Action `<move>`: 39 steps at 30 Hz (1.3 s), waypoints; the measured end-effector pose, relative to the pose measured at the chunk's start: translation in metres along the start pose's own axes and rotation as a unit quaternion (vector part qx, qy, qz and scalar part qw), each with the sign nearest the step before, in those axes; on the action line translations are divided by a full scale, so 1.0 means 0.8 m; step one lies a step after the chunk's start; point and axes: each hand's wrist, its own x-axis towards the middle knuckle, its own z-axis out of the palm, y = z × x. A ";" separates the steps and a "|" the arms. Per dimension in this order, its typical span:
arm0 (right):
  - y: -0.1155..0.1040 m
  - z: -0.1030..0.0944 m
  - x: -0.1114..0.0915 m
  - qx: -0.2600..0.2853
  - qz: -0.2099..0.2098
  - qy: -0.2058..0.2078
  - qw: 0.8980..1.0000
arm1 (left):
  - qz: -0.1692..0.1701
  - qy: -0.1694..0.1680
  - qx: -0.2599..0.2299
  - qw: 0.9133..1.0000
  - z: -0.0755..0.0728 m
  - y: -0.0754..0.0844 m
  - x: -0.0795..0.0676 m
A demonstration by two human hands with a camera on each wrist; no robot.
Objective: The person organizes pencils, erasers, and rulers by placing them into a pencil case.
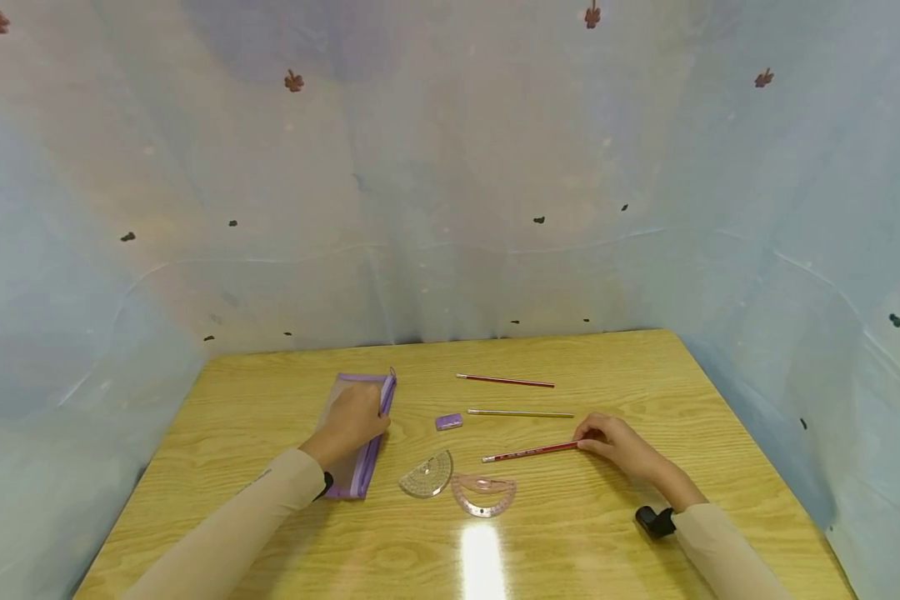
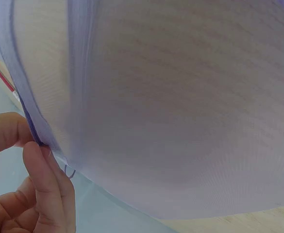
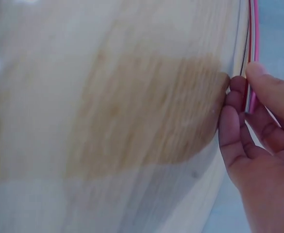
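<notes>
My left hand [image 1: 351, 418] pinches the zip edge of a purple-trimmed mesh pencil pouch [image 1: 366, 467] at the left of the table. In the left wrist view the thumb and fingers of this hand [image 2: 44, 187] grip the edge, and the sheer mesh of the pouch [image 2: 180, 121] fills most of the picture. On the right, my right hand [image 1: 621, 448] holds a red pencil [image 1: 532, 452] by one end, its white tip pointing left. The right wrist view has the pencil [image 3: 252, 43] between thumb and fingers of the hand [image 3: 265, 145].
Between the hands lie a purple eraser [image 1: 448, 422], a yellowish pencil [image 1: 521, 413] and another red pencil [image 1: 506, 381]. Nearer the front are a clear protractor [image 1: 426, 477] and a pinkish protractor [image 1: 504, 498]. Behind the wooden table [image 1: 592, 542] hangs a pale curtain [image 1: 450, 167].
</notes>
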 end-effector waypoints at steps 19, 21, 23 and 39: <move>0.004 0.000 0.002 0.025 -0.044 -0.032 0.998 | 0.009 0.014 0.008 1.000 -0.001 -0.003 -0.001; 0.005 -0.001 0.001 0.034 -0.047 -0.035 0.998 | 0.010 0.019 0.005 1.000 -0.004 -0.001 -0.002; 0.005 -0.002 0.001 0.047 -0.049 -0.041 0.997 | 0.014 0.026 -0.002 1.000 -0.007 -0.001 -0.003; 0.008 -0.009 -0.004 0.103 -0.015 -0.056 0.993 | 0.005 0.037 -0.083 0.996 -0.012 -0.009 -0.006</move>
